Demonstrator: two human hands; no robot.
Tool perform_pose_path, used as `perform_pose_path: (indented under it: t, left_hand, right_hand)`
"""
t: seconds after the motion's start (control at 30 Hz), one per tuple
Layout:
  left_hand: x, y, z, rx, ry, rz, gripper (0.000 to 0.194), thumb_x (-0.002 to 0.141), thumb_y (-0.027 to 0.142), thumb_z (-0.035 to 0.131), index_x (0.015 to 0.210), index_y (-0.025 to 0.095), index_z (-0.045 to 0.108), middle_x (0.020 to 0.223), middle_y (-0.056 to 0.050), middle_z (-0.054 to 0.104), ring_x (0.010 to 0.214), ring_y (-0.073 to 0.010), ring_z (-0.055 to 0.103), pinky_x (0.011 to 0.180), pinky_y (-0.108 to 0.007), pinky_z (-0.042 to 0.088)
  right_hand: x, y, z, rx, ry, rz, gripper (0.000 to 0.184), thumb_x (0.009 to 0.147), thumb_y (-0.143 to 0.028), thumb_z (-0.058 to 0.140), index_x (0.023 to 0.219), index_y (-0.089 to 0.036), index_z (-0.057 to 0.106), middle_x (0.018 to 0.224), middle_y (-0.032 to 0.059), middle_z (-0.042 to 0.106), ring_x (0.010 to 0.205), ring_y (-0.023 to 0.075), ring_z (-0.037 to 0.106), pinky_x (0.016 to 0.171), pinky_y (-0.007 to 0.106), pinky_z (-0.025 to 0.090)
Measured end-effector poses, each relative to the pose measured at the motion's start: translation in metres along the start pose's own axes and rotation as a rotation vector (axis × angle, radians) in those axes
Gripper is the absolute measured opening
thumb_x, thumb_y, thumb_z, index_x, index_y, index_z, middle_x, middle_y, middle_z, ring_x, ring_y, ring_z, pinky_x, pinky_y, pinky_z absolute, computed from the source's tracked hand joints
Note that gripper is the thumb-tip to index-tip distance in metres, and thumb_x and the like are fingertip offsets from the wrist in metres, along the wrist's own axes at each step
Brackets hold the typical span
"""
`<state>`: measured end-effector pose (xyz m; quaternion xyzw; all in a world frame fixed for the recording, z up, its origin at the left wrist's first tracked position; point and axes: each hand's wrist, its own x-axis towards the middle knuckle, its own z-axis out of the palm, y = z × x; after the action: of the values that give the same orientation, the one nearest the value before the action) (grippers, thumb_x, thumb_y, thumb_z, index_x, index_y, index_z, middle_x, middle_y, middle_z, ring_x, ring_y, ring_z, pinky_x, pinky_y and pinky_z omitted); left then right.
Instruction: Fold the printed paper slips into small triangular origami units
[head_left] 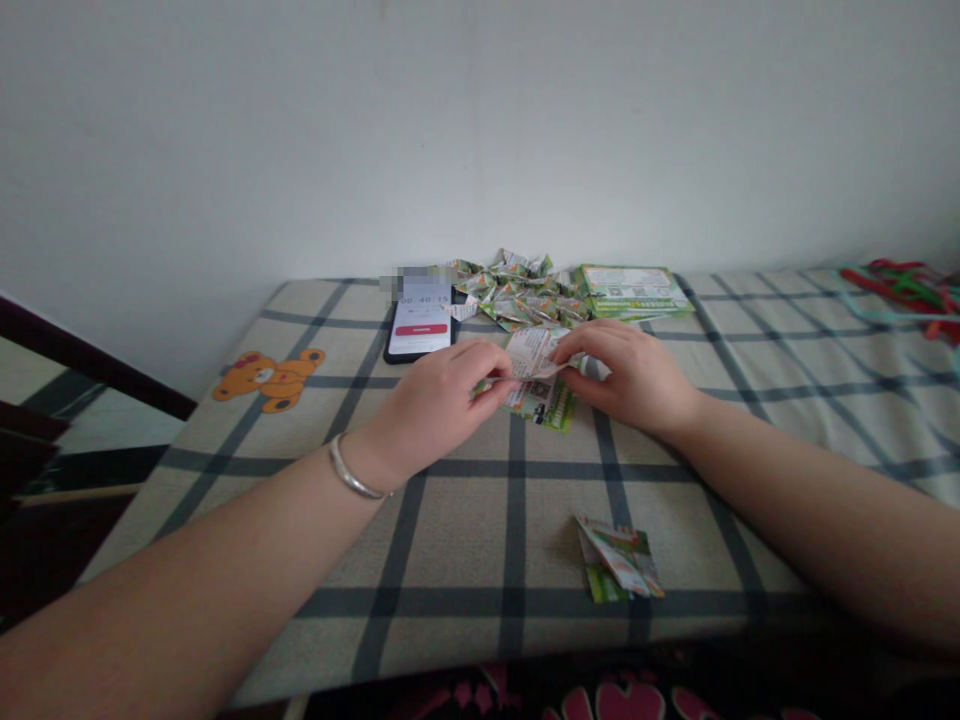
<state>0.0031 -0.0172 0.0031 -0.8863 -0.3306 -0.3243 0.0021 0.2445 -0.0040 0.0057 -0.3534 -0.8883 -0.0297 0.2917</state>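
Observation:
Both of my hands pinch one printed paper sheet (538, 402) with green edges, which is bent along a crease above the checked cloth. My left hand (454, 395), below a silver bangle (352, 472), grips its left edge between thumb and fingers. At the opposite edge, my right hand (626, 372) closes thumb and fingertips on the paper. Nearer to me lies a folded paper piece (619, 560) of similar print. Just beyond my hands is a pile of folded papers (517, 290), and right of it a flat stack of printed sheets (634, 290).
A phone (421, 325) with a running timer lies left of the pile. The checked tablecloth (465, 540) covers the table, with an orange bear picture (270, 380) at left. Red and green items (907, 290) lie at the far right. A wall (480, 130) stands behind.

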Motion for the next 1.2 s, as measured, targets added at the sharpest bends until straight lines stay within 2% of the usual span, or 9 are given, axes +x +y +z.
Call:
perform_pose_path:
  t: [0.17, 0.33, 0.6, 0.7, 0.8, 0.87, 0.97, 1.07, 1.2]
  left_hand:
    - [0.0, 0.0, -0.002, -0.019, 0.021, -0.081, 0.005, 0.092, 0.022, 0.057, 0.09, 0.017, 0.057, 0.083, 0.001, 0.064, 0.073, -0.0112, 0.06, 0.066, -0.023, 0.044]
    - [-0.002, 0.0, -0.001, 0.042, 0.04, -0.142, 0.011, 0.092, 0.027, 0.055, 0.098, 0.018, 0.057, 0.079, 0.002, 0.065, 0.063, -0.0103, 0.059, 0.056, -0.022, 0.039]
    - [-0.003, 0.001, 0.001, -0.003, -0.045, -0.215, 0.025, 0.091, 0.021, 0.055, 0.116, 0.021, 0.054, 0.101, -0.001, 0.07, 0.074, -0.0136, 0.066, 0.064, -0.025, 0.047]
    - [-0.003, 0.0, 0.003, 0.001, -0.064, -0.191, 0.03, 0.09, 0.02, 0.054, 0.12, 0.02, 0.053, 0.1, -0.001, 0.07, 0.073, -0.0138, 0.065, 0.065, -0.026, 0.049]
    - [-0.003, -0.004, 0.006, 0.003, -0.053, -0.119, 0.036, 0.089, 0.017, 0.055, 0.124, 0.017, 0.05, 0.113, -0.006, 0.066, 0.093, -0.0178, 0.065, 0.081, -0.032, 0.053]
    - [-0.003, -0.006, 0.008, 0.011, -0.032, -0.063, 0.039, 0.087, 0.014, 0.057, 0.125, 0.015, 0.05, 0.119, -0.009, 0.061, 0.109, -0.0207, 0.06, 0.094, -0.037, 0.051]
    - [-0.003, -0.009, 0.01, 0.017, -0.016, -0.013, 0.04, 0.086, 0.011, 0.058, 0.125, 0.013, 0.051, 0.12, -0.011, 0.057, 0.118, -0.0218, 0.054, 0.104, -0.041, 0.046]
    - [-0.002, -0.01, 0.01, 0.013, -0.047, 0.003, 0.038, 0.085, 0.012, 0.058, 0.123, 0.014, 0.054, 0.123, -0.012, 0.054, 0.121, -0.0223, 0.052, 0.107, -0.041, 0.044]
    - [-0.002, -0.01, 0.009, 0.05, -0.095, 0.072, 0.024, 0.089, 0.016, 0.056, 0.111, 0.019, 0.066, 0.127, -0.01, 0.055, 0.118, -0.0243, 0.053, 0.103, -0.045, 0.046]
  right_hand:
    - [0.0, -0.002, 0.001, 0.047, 0.045, 0.076, 0.007, 0.085, -0.023, 0.058, 0.087, -0.018, 0.062, 0.077, 0.0032, 0.064, 0.07, 0.0157, 0.058, 0.066, 0.027, 0.042]
    - [0.0, -0.003, 0.004, 0.07, 0.017, 0.136, 0.01, 0.085, -0.026, 0.059, 0.087, -0.016, 0.061, 0.071, 0.0011, 0.056, 0.064, 0.0139, 0.051, 0.061, 0.026, 0.038]
    - [0.001, -0.004, 0.009, 0.24, -0.033, 0.298, 0.015, 0.082, -0.029, 0.064, 0.093, -0.019, 0.059, 0.064, -0.0047, 0.049, 0.054, 0.0107, 0.044, 0.05, 0.024, 0.033]
    - [0.0, -0.002, 0.012, 0.301, -0.063, 0.359, 0.021, 0.082, -0.031, 0.066, 0.098, -0.02, 0.057, 0.058, -0.0075, 0.045, 0.049, 0.0102, 0.041, 0.047, 0.024, 0.03]
    - [-0.001, 0.002, 0.015, 0.339, -0.088, 0.404, 0.024, 0.082, -0.032, 0.066, 0.101, -0.021, 0.056, 0.057, -0.0087, 0.043, 0.048, 0.0102, 0.04, 0.046, 0.024, 0.029]
    - [-0.001, 0.003, 0.016, 0.332, -0.107, 0.422, 0.025, 0.082, -0.032, 0.066, 0.102, -0.021, 0.056, 0.057, -0.0085, 0.044, 0.048, 0.0102, 0.04, 0.046, 0.024, 0.029]
    - [0.001, 0.003, 0.014, 0.264, -0.116, 0.414, 0.023, 0.081, -0.029, 0.067, 0.1, -0.02, 0.059, 0.061, -0.0066, 0.047, 0.052, 0.0105, 0.043, 0.05, 0.024, 0.031]
    - [0.002, 0.0, 0.012, 0.177, -0.118, 0.377, 0.021, 0.08, -0.027, 0.068, 0.098, -0.018, 0.062, 0.065, -0.0043, 0.05, 0.056, 0.0109, 0.045, 0.053, 0.024, 0.032]
    - [0.003, 0.0, 0.012, 0.123, -0.153, 0.363, 0.021, 0.081, -0.028, 0.067, 0.098, -0.017, 0.064, 0.069, -0.0021, 0.054, 0.06, 0.0118, 0.048, 0.055, 0.024, 0.032]
